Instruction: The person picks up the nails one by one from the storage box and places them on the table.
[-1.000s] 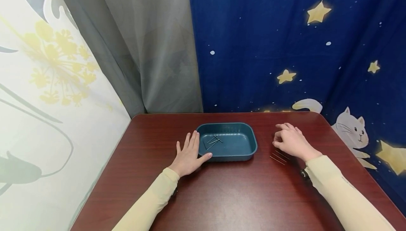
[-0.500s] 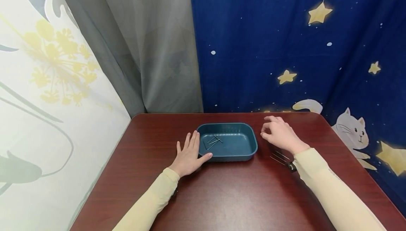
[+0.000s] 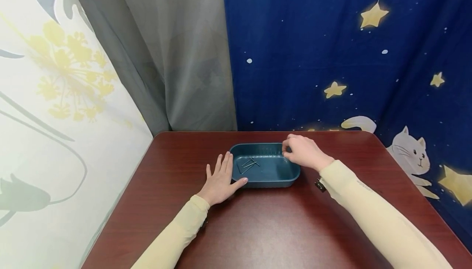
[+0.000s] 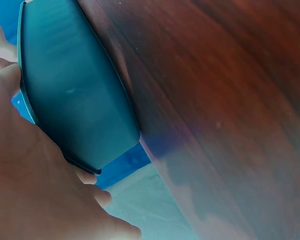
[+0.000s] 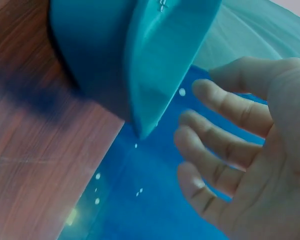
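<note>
While the left hand [image 3: 220,181] lies flat on the table [image 3: 258,228], its straight fingers rest against the left outer wall of the teal tray [image 3: 291,175], the thumb touching the near wall; nothing is grasped. Just beyond those fingers, inside the tray, lie several thin metal pins [image 3: 248,164] (crossed, loosely heaped). The right hand [image 3: 302,153] hovers over the tray's far right corner, fingers curled with the tips drawn together; whether a pin is pinched between them cannot be told. From the right wrist view, its fingers [image 5: 225,145] stand apart from the tray rim [image 5: 155,90]. Behind both hands hang a grey curtain [image 3: 166,47] and a blue star-printed cloth [image 3: 332,43].
</note>
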Motion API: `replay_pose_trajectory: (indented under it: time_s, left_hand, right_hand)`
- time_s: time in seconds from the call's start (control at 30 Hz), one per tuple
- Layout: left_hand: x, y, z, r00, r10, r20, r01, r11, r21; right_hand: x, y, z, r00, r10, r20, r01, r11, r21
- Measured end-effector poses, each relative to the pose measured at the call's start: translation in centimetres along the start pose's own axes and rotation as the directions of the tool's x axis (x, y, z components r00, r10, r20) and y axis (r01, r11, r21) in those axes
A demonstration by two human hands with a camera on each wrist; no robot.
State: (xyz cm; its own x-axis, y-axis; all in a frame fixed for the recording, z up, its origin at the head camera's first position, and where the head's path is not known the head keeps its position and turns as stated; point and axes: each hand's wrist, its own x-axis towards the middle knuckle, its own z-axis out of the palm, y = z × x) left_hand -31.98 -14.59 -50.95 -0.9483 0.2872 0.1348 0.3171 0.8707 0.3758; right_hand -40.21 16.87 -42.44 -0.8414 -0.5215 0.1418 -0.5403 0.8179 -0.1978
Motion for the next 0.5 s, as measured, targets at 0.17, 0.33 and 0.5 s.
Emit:
replay_pose_trajectory:
  time_s: [0.17,0.33,0.5]
  left_hand:
    - [0.1,-0.2,0.3,1.000,0.007,-0.004,-0.007,1.000,0.001]
    - [0.3,-0.5,0.6,1.000,-0.002,-0.008,0.002,1.000,0.023]
    - [0.3,-0.5,0.5,1.000,-0.007,0.012,0.007,1.000,0.021]
  right_hand:
    - [2.0,-1.2,-0.4,0.994,-0.040,0.098,0.037,0.999,0.025]
    - [4.0,-2.0,0.0,0.986,-0.061,0.154,0.058,0.998,0.026]
    - [5.8,-2.8,0.9,0.963,-0.053,0.264,0.032,0.996,0.083]
